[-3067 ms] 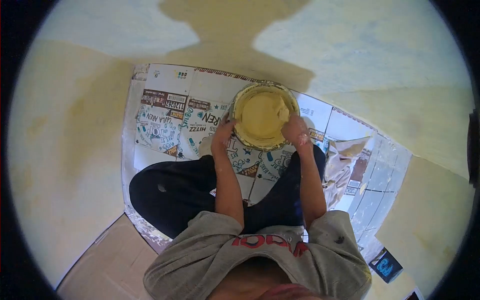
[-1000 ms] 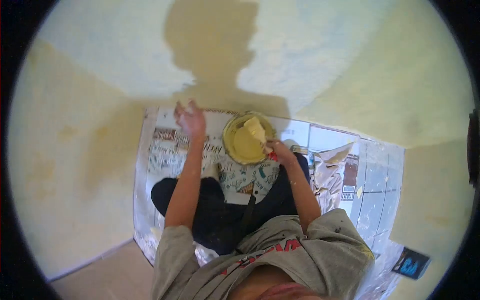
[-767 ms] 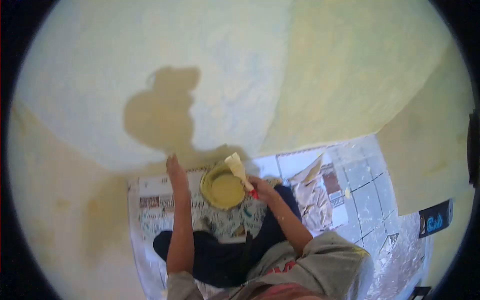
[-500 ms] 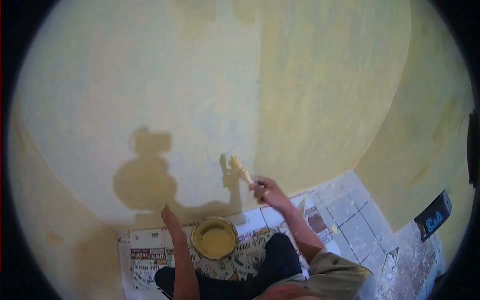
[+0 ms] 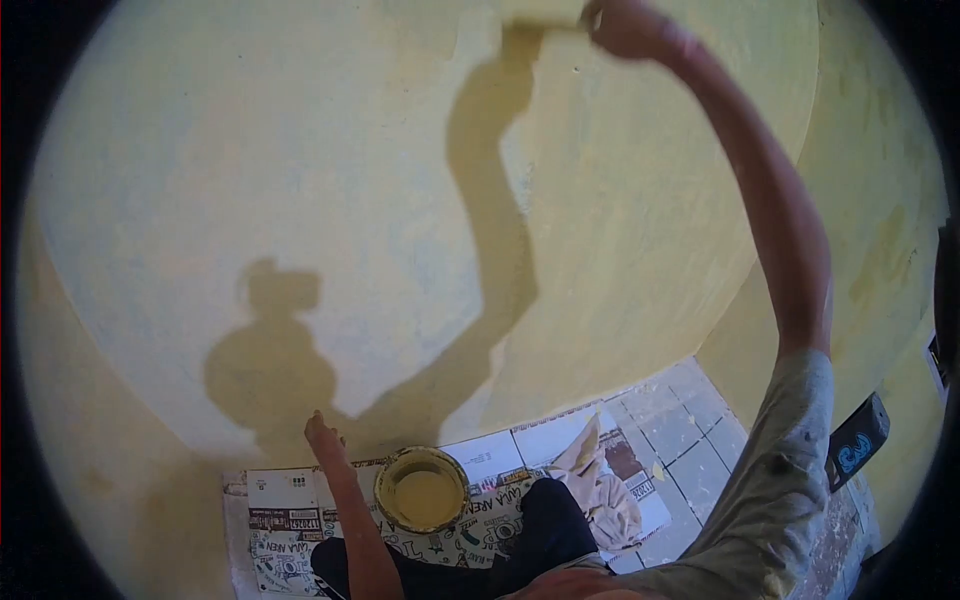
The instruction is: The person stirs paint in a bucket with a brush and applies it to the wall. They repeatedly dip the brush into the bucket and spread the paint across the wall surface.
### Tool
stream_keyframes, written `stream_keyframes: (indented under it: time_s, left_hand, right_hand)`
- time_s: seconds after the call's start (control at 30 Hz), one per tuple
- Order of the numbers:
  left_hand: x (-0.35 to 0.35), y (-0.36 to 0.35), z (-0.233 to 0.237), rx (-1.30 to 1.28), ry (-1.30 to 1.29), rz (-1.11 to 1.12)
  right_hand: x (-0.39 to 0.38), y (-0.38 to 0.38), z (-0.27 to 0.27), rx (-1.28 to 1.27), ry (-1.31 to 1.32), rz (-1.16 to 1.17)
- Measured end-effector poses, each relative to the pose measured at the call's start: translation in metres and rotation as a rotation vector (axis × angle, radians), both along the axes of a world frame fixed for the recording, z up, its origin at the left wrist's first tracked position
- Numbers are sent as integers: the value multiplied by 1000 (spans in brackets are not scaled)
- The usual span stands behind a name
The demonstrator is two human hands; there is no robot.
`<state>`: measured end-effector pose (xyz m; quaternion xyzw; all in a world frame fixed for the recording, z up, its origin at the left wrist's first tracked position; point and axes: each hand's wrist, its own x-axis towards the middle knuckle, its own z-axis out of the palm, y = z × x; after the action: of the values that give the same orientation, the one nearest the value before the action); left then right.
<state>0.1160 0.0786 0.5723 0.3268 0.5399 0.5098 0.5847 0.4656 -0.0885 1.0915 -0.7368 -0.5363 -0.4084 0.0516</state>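
Note:
My right hand [image 5: 630, 30] is raised at the top of the view, closed round the handle of a paintbrush [image 5: 545, 27] whose bristle end lies against or close to the wall [image 5: 360, 150]. To the left of the bucket [image 5: 463, 492], my left hand [image 5: 323, 436] is held up with a finger raised; its other fingers look curled, and whether anything is in them is too small to tell. Yellowish paint [image 5: 425, 497] lies inside the bucket, which stands on printed cardboard in front of my legs.
Printed cardboard [image 5: 270, 488] covers the floor along the wall's foot. A crumpled cloth [image 5: 605, 505] lies right of my knee, beside paint-spotted tiles [image 5: 665, 415]. A dark object with blue marks [image 5: 858, 440] is at the right. Shadows fall across the wall.
My right hand has gone from low on the wall up to the top of the view with the brush. The cloth is now in fuller view. My left hand shows slightly lower and further left.

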Motion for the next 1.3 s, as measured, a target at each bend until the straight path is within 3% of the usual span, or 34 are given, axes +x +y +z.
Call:
stream_keyframes:
  time_s: [0.07, 0.1, 0.17, 0.2, 0.23, 0.27, 0.3, 0.37, 0.43, 0.53, 0.57, 0.63, 0.7, 0.73, 0.77, 0.83, 0.87, 0.93, 0.97, 1.0, 1.07, 1.1, 1.23, 1.27, 1.3]
  left_hand:
    - [-3, -1, 1, -32, -12, -72]
    - [-4, -1, 0, -40, -8, -76]
    - [-6, -4, -1, -7, 5, -91]
    - [-7, -5, 0, -18, 14, -95]
    - [-6, -5, 4, -39, 16, -113]
    - [-8, -4, 5, -60, 17, -128]
    - [-10, -4, 4, -66, 22, -128]
    - [-14, -4, 2, -6, -13, -177]
    - [-13, -4, 3, -16, -18, -162]
    - [-15, -12, 13, -25, -13, -162]
    - [-16, -15, 16, -22, -15, -167]
    - [-19, -13, 14, -17, -10, -155]
    - [-22, -13, 11, -20, -7, -141]
    - [-24, -14, 11, 12, -20, -143]
    - [-25, -15, 12, 44, -30, -147]
    - [-24, -19, 18, 40, -24, -167]
    - [-23, -20, 19, 52, -26, -185]
    - [-23, -19, 18, 16, -5, -169]
    - [-21, -17, 17, -6, 3, -153]
    - [-21, -17, 16, -19, 4, -155]
    - [-23, -18, 15, 45, 1, -160]
    - [-20, -16, 14, 39, 3, -159]
    - [-19, -17, 9, 8, 29, -190]
    - [-19, -17, 7, 16, 19, -198]
    - [-19, -16, 7, 4, 23, -203]
  right_hand:
    - [-82, -18, 19, 237, -25, -241]
    - [-93, -16, 3, 228, -22, -245]
    - [-101, -10, -27, 454, -66, -194]
    - [-70, 5, -56, 275, 8, -245]
    - [-67, 10, -107, 253, -65, -20]
    - [-69, 16, -158, 200, -18, -207]
    - [-66, 14, -210, 170, -96, -160]
    - [-83, -3, -277, -53, 98, -118]
    - [-89, -10, -312, -400, 348, -234]
    - [-63, 0, -285, -517, 547, -191]
    - [-47, 11, -262, -318, 490, -170]
    - [-29, 27, -174, -410, 177, -76]
    - [-53, 18, -116, -148, 175, -80]
    - [-57, 16, -104, -88, -37, -44]
    - [-119, -3, -91, 109, 344, -237]
    - [-108, 1, -99, 433, 104, -184]
    - [-100, 5, -112, 554, -36, -165]
    - [-69, 13, -167, 265, 45, -178]
    - [-62, 25, -217, 360, 64, -179]
    - [-58, 27, -272, 295, -170, -290]
    - [-79, 18, -358, 55, 249, -348]
    - [-80, 15, -406, 68, 211, -302]
    - [-85, -4, -453, -189, 588, -342]
    - [-83, -6, -446, -306, 718, -340]
    - [-77, -6, -427, -261, 704, -336]
